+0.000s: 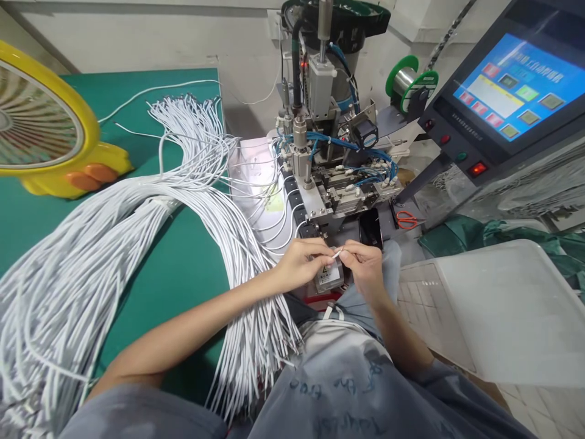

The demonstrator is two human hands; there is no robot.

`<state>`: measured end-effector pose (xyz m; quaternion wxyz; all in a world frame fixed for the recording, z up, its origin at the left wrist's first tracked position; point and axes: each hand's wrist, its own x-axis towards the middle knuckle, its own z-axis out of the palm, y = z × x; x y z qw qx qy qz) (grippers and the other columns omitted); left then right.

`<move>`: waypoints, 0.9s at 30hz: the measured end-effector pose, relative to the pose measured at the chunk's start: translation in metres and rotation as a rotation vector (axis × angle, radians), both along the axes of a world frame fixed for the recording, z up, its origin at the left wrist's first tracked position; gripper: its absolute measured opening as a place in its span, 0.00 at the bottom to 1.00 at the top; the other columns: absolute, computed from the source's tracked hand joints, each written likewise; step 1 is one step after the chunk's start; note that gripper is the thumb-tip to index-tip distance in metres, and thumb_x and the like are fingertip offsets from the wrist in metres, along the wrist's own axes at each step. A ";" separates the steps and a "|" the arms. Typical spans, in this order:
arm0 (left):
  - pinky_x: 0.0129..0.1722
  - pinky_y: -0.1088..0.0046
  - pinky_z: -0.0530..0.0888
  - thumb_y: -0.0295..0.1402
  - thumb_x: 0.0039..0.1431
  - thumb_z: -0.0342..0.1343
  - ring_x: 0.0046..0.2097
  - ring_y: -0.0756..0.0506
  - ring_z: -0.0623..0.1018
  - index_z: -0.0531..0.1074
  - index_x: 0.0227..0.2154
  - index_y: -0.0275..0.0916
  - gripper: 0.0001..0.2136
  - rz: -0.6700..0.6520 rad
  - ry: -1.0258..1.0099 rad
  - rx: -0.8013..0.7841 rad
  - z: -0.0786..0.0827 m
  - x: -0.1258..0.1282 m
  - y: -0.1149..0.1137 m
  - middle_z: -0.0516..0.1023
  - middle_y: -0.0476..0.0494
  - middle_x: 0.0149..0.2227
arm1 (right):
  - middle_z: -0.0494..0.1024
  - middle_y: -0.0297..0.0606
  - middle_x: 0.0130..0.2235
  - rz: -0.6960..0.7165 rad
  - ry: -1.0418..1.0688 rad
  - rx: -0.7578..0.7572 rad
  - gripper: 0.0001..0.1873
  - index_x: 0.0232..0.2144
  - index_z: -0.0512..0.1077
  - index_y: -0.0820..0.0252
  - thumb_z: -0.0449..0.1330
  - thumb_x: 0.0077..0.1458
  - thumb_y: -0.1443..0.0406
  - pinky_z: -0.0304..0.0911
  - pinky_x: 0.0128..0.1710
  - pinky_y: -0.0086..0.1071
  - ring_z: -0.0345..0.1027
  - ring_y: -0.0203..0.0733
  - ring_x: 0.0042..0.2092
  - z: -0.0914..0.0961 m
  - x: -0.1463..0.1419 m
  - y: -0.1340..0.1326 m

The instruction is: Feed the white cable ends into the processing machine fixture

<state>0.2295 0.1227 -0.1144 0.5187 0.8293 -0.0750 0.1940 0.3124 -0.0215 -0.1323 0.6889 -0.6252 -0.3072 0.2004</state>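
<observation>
the machine (320, 177) stands right ahead, walling off the way forward. just below it the left hand (301, 262) and right hand (363, 265) meet, both pinched on one cable end (337, 253), with hardly a gap between them. on the left the white cable bundle (137, 244) overruns the green table (192, 280); only a bare green patch beside the left forearm lies open. the yellow fan (46, 128) blocks the far left. the white tray (503, 305) and the control panel (512, 97) hem in the right.
</observation>
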 end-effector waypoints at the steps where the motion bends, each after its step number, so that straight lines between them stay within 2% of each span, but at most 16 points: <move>1: 0.30 0.81 0.69 0.28 0.60 0.51 0.30 0.54 0.73 0.74 0.30 0.33 0.08 -0.038 0.011 -0.003 0.001 0.000 0.002 0.73 0.45 0.27 | 0.64 0.34 0.23 0.059 0.057 0.020 0.10 0.26 0.76 0.62 0.60 0.51 0.61 0.47 0.23 0.28 0.53 0.32 0.24 -0.001 0.003 -0.001; 3: 0.32 0.80 0.69 0.29 0.62 0.47 0.32 0.53 0.73 0.74 0.32 0.32 0.10 -0.113 -0.014 0.112 0.004 0.001 0.008 0.74 0.43 0.30 | 0.64 0.34 0.22 0.168 0.116 0.009 0.10 0.25 0.77 0.62 0.61 0.49 0.60 0.47 0.22 0.28 0.53 0.32 0.24 0.000 0.012 -0.002; 5: 0.30 0.79 0.68 0.27 0.63 0.42 0.32 0.52 0.72 0.73 0.37 0.32 0.13 -0.148 -0.055 0.367 0.006 0.001 0.015 0.73 0.41 0.32 | 0.63 0.33 0.21 0.231 0.074 -0.074 0.10 0.26 0.77 0.63 0.61 0.48 0.61 0.47 0.21 0.27 0.53 0.31 0.23 0.004 0.022 -0.004; 8: 0.27 0.78 0.64 0.24 0.61 0.39 0.28 0.52 0.69 0.71 0.39 0.33 0.15 -0.106 -0.086 0.780 0.003 0.002 0.022 0.71 0.43 0.30 | 0.58 0.31 0.18 0.206 -0.153 -0.233 0.09 0.24 0.76 0.65 0.59 0.48 0.64 0.48 0.22 0.28 0.50 0.30 0.22 0.013 0.029 -0.004; 10: 0.26 0.76 0.62 0.23 0.60 0.40 0.26 0.52 0.67 0.72 0.38 0.32 0.14 -0.049 -0.101 0.913 -0.001 0.003 0.023 0.70 0.44 0.29 | 0.54 0.29 0.17 0.148 -0.287 -0.278 0.09 0.21 0.74 0.65 0.58 0.48 0.66 0.49 0.23 0.28 0.49 0.30 0.21 0.014 0.028 -0.002; 12: 0.25 0.76 0.62 0.23 0.59 0.40 0.26 0.52 0.66 0.71 0.37 0.32 0.14 -0.010 -0.099 0.907 -0.005 0.003 0.021 0.70 0.43 0.30 | 0.53 0.29 0.16 0.070 -0.328 -0.269 0.10 0.20 0.73 0.65 0.57 0.49 0.66 0.50 0.23 0.28 0.49 0.30 0.21 0.012 0.023 0.002; 14: 0.25 0.77 0.62 0.24 0.60 0.40 0.26 0.52 0.67 0.71 0.37 0.31 0.14 -0.008 -0.055 0.815 -0.009 0.003 0.018 0.69 0.43 0.30 | 0.55 0.29 0.16 -0.028 -0.273 -0.236 0.11 0.21 0.73 0.65 0.57 0.49 0.64 0.51 0.23 0.28 0.50 0.30 0.21 0.005 0.016 0.006; 16: 0.25 0.78 0.63 0.28 0.63 0.40 0.27 0.53 0.68 0.71 0.37 0.32 0.14 -0.026 0.016 0.740 -0.011 0.002 0.015 0.68 0.44 0.29 | 0.61 0.31 0.16 -0.121 -0.175 -0.206 0.11 0.23 0.74 0.65 0.58 0.48 0.62 0.54 0.23 0.28 0.53 0.32 0.21 -0.005 0.010 0.009; 18: 0.23 0.78 0.61 0.31 0.65 0.40 0.26 0.53 0.68 0.71 0.36 0.33 0.14 -0.006 0.106 0.777 -0.011 0.003 0.012 0.68 0.45 0.29 | 0.69 0.35 0.20 -0.171 -0.078 -0.198 0.12 0.25 0.75 0.65 0.59 0.47 0.60 0.58 0.25 0.30 0.60 0.35 0.24 -0.016 0.008 0.012; 22: 0.20 0.74 0.59 0.27 0.62 0.43 0.23 0.52 0.67 0.70 0.38 0.35 0.10 0.124 0.357 1.002 -0.009 0.007 0.015 0.69 0.44 0.34 | 0.76 0.41 0.30 -0.164 0.037 -0.225 0.14 0.29 0.76 0.64 0.58 0.47 0.58 0.63 0.32 0.33 0.68 0.41 0.32 -0.037 0.020 0.016; 24: 0.21 0.73 0.61 0.26 0.61 0.43 0.23 0.52 0.68 0.70 0.37 0.35 0.10 0.130 0.447 1.036 -0.008 0.010 0.019 0.68 0.44 0.35 | 0.77 0.42 0.33 -0.140 0.075 -0.253 0.16 0.32 0.76 0.64 0.57 0.46 0.58 0.63 0.31 0.32 0.68 0.41 0.33 -0.045 0.030 0.019; 27: 0.23 0.73 0.65 0.26 0.62 0.42 0.24 0.51 0.69 0.69 0.37 0.34 0.10 0.103 0.478 1.057 -0.009 0.013 0.023 0.67 0.44 0.35 | 0.75 0.42 0.31 -0.084 0.135 -0.285 0.17 0.31 0.75 0.65 0.57 0.44 0.57 0.60 0.26 0.30 0.66 0.38 0.30 -0.050 0.042 0.025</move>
